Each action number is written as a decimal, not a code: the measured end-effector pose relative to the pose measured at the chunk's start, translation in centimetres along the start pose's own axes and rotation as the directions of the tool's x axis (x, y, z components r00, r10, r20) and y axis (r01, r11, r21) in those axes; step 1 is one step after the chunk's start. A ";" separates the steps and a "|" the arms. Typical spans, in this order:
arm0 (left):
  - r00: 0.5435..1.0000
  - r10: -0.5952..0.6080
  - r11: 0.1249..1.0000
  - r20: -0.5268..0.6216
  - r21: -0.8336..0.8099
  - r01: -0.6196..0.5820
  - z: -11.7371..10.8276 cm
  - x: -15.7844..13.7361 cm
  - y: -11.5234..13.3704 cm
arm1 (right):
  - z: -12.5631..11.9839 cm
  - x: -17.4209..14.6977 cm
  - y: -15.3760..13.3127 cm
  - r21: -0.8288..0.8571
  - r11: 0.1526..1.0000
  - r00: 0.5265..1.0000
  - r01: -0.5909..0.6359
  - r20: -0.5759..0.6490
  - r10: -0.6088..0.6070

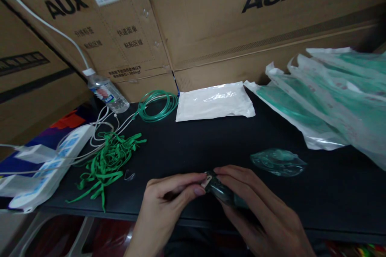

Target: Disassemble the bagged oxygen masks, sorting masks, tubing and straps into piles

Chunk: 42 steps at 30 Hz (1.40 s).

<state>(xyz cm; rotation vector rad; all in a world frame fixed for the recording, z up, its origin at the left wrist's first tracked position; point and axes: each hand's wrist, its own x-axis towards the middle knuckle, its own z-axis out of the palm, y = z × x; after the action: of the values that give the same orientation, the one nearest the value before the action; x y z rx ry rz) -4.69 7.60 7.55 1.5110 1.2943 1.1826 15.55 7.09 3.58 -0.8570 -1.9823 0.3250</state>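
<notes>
At lower centre, a dark translucent piece (221,191) is pinched by the left hand (165,202), clasped by the right hand (265,210).

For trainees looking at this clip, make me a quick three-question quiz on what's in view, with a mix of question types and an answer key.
1. True or false: the left hand and the right hand both touch the dark translucent piece.

2. Multiple choice: which thing lies next to the coiled tubing, just to its right in the picture?
A) the white packet
B) the bottle
C) the power strip

3. Fill in the blank: the tangled bands, left of the left hand, are ____ in colour.

Key:
1. True
2. A
3. green
</notes>
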 end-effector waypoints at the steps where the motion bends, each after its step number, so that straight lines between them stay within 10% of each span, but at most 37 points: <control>1: 1.000 -0.009 1.000 -0.004 -0.011 0.009 0.0 0.0 -0.1 | 0.0 -0.1 0.0 0.001 1.000 1.000 0.010 -0.003 -0.010; 22: 0.979 0.062 0.983 0.195 0.156 -0.093 -0.5 -0.2 -0.8 | -0.5 0.1 0.0 0.130 0.972 0.979 -0.194 0.084 0.185; 42: 0.993 0.108 0.961 -0.036 0.261 -0.095 0.2 0.0 -0.6 | 0.2 0.5 -0.3 -0.026 0.995 0.994 -0.094 -0.062 0.092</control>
<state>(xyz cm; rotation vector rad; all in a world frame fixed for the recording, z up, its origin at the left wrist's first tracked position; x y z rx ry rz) -4.60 7.70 6.90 1.7637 1.4651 1.1559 15.10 7.28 3.97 -0.9690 -1.8987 0.3206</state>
